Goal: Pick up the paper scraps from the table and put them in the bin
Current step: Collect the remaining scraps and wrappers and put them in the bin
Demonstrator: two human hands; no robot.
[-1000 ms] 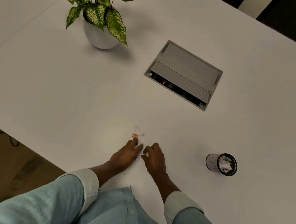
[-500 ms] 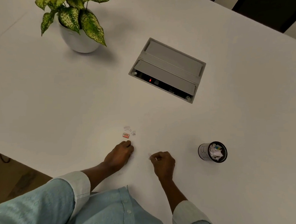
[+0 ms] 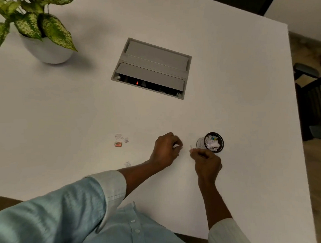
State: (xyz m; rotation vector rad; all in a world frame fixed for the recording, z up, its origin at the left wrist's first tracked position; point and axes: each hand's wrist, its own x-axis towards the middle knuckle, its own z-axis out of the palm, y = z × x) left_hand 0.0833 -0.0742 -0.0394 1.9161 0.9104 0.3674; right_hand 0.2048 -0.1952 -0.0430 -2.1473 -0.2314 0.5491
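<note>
A small black bin [image 3: 210, 142], full of crumpled white paper, stands on the white table [image 3: 65, 115]. My right hand [image 3: 206, 161] pinches a small white paper scrap [image 3: 191, 147] just left of the bin. My left hand [image 3: 167, 150] is curled around another white scrap [image 3: 177, 146], a little further left. Loose scraps lie on the table: two white ones [image 3: 121, 137], an orange-printed one [image 3: 118, 144], and one white one [image 3: 127, 164] beside my left forearm.
A grey cable box [image 3: 152, 67] with its lid raised is set into the table's middle. A potted plant [image 3: 44, 51] in a white pot stands at the far left. The table's right edge runs near a dark chair [image 3: 311, 98].
Both hands have moved right, away from the scrap cluster and towards the bin, each now holding a scrap. The view has shifted as well.
</note>
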